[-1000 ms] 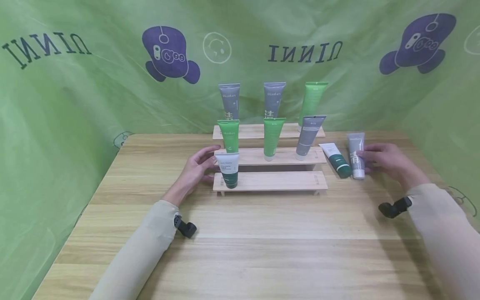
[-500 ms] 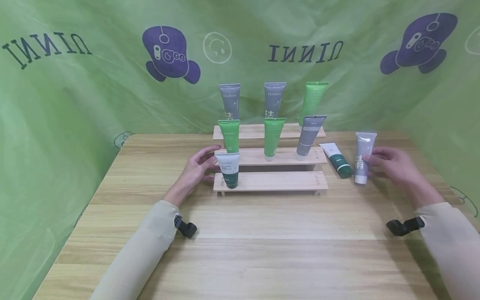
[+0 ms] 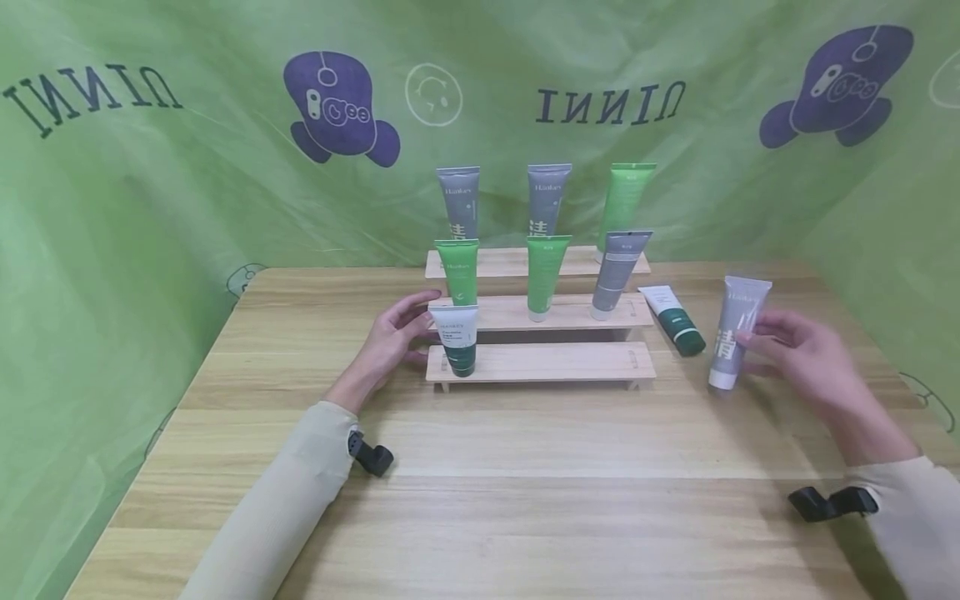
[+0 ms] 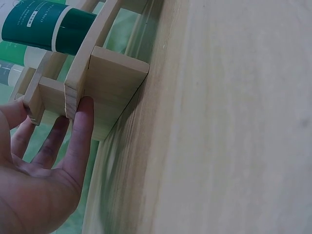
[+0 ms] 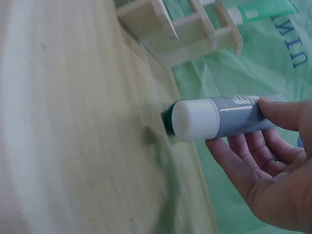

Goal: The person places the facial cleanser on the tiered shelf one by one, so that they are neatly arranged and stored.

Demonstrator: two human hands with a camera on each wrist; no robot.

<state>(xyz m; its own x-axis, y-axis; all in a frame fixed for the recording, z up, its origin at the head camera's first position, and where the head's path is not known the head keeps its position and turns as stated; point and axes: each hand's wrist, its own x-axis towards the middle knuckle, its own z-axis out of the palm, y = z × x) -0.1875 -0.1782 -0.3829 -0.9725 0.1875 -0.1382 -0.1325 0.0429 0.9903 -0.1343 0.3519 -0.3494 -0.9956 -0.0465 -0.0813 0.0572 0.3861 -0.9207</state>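
My right hand (image 3: 806, 358) pinches a grey squeeze tube (image 3: 737, 329) with a white cap, thumb on the front and fingers behind. The tube is nearly upright, cap down, over the table right of the tiered wooden stand (image 3: 555, 362). In the right wrist view, its white cap (image 5: 196, 120) points away from the hand. My left hand (image 3: 387, 337) rests at the stand's left end. In the left wrist view, the extended fingers (image 4: 80, 141) touch the ends of the steps. Close by, a white-and-dark-green tube (image 3: 456, 337) stands on the lowest step.
Green tubes (image 3: 546, 275) and a grey tube (image 3: 617, 275) stand on the middle step. Grey tubes (image 3: 547, 200) and a green tube (image 3: 626, 200) occupy the top step. Another white-and-green tube (image 3: 675, 321) lies on the table beside the stand. A green printed curtain (image 3: 480, 50) surrounds the table.
My right hand has lifted the grey tube from beside the lying white-and-green tube and drawn it right and nearer to me. The left hand stays put.
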